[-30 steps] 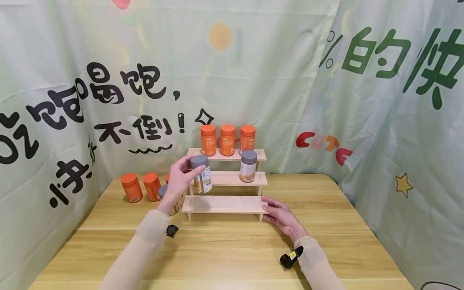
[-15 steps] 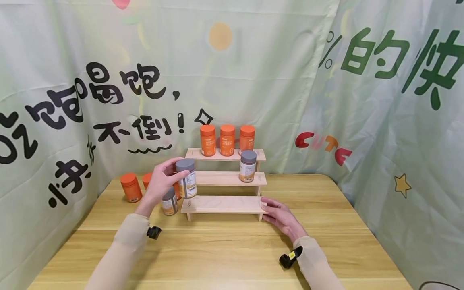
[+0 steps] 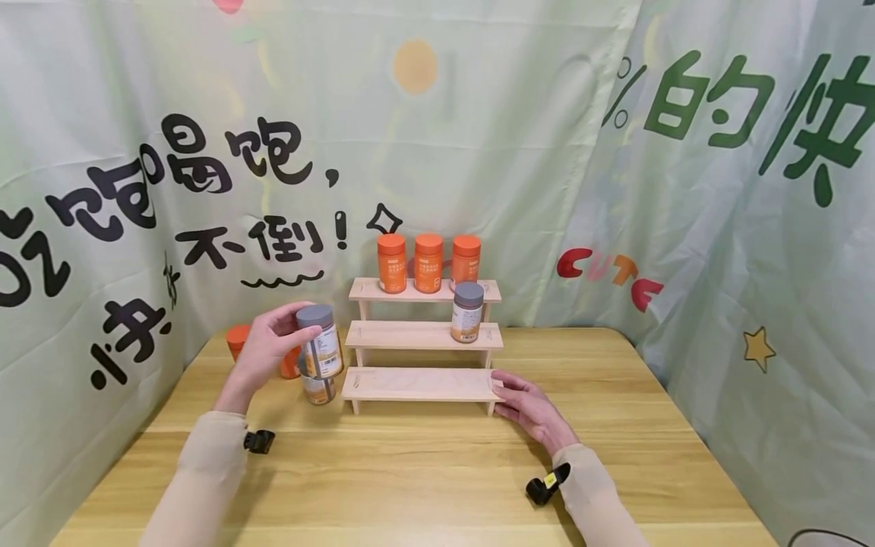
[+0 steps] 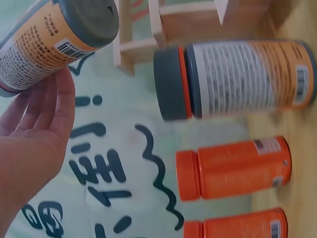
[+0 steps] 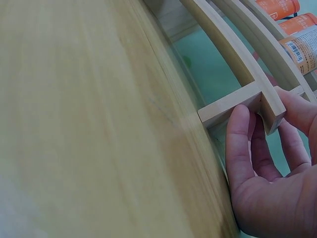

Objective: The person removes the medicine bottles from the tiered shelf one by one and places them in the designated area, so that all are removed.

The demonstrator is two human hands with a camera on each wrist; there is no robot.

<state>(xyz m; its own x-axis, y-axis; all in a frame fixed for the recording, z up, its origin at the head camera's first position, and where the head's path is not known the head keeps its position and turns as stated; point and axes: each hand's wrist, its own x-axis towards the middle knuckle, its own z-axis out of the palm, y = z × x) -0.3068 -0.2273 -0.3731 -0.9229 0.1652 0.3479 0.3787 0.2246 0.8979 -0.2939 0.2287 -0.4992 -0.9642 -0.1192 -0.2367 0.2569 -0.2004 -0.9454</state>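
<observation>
A: Surface and room?
B: Table (image 3: pixel 424 471), pale wood grain, far corners rounded. Light green cloth (image 3: pixel 492 152) hung behind and at both sides; black and green characters, "CUTE" in coloured letters at right. Wooden stand (image 3: pixel 410 334), three steps, toward the far side.
A: And the raised jar (image 3: pixel 324 351)?
B: Grasped by the left hand (image 3: pixel 270 342), thumb near the grey lid. Held above the table, left of the stand, apart from the short-looking jar (image 3: pixel 319 390) upright below it.
A: Pointing?
B: Long axis tilted off vertical. Lid end up, leaning left; base down and rightward.
A: Right hand (image 3: pixel 533 410)?
B: Gripping the right end of the lowest step, fingers under the board by its leg.
A: Top step?
B: Three orange jars (image 3: pixel 428 264), upright.
</observation>
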